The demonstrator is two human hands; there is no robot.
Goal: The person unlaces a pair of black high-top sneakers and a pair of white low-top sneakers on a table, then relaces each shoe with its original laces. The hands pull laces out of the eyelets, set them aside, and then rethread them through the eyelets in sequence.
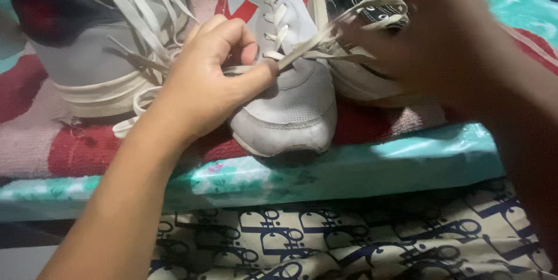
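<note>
The white mesh sneaker with a red side stripe (288, 94) stands with its toe close to the front edge of the teal patterned mattress (372, 167), on a pink and red woven towel (70, 146). The left hand (203, 82) pinches its flat cream lace (314, 45) between thumb and forefinger. The blurred right hand (430, 36) grips the lace's looped end. A grey sneaker (87, 53) crowds the left side, leaving little room between the shoes.

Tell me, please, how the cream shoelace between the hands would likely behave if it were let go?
The shoelace is probably floppy: it runs straight only where the left hand pinches it. Flat and thin, it looks light. It would likely droop over the white shoe.
</note>
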